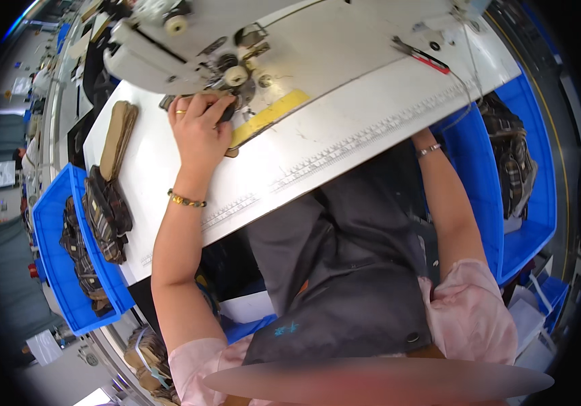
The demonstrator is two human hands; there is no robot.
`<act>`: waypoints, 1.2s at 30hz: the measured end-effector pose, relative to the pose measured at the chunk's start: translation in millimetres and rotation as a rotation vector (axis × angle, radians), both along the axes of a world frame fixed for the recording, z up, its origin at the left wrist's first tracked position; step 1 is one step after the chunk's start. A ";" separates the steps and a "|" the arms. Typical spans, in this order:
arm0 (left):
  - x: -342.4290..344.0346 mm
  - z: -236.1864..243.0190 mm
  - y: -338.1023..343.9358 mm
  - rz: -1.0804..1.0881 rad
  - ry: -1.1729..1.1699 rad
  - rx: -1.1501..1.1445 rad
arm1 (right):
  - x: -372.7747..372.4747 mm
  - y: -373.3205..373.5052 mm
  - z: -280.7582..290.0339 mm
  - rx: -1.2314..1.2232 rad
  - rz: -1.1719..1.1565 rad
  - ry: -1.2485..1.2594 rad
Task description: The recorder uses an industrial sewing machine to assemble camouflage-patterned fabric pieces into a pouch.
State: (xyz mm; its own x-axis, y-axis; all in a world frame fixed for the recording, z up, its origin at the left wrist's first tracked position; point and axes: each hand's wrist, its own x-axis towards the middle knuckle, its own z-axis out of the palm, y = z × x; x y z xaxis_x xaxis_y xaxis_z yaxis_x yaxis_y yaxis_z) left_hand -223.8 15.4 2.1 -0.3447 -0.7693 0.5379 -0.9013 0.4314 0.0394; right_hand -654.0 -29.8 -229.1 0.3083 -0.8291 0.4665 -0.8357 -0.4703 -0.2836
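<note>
Head view shows the left hand (199, 132) at the sewing machine (145, 66), its fingers (195, 107) bent close together over a dark piece (226, 113) that lies on the counter (344, 101), close beside the yellow strip (271, 118). Whether those fingers pinch the piece or only press it flat, I cannot tell, since the hand covers much of it. The likeliest trouble is a fingertip straying under the working parts, because the hand sits so near them and the metalwork hides the exact gap. With one hand alone on the piece, it could also swing askew if the pressure were uneven, or bunch up if pushed too hard. Loose thread ends scattered near the yellow strip might catch in the work. As for pose, the left forearm rises steeply from the lower edge, elbow out to the side, wrist above the counter and palm facing down. The right arm reaches forward past the lap, and its hand (421, 137) goes out of sight at the counter's near edge, next to the blue bin (493, 210); how its fingers stand, or what they hold, cannot be told.
</note>
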 end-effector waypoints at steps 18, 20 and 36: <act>10.3 -7.0 -8.6 -0.009 -0.110 -0.065 | -0.2 43.7 51.1 0.680 -0.199 -1.641; 11.4 -8.6 -8.1 0.027 -0.119 -0.056 | -0.5 46.1 48.2 0.695 -0.149 -1.748; 14.0 -8.1 -6.2 0.030 -0.129 -0.053 | 24.1 11.3 58.8 0.605 -0.232 -1.258</act>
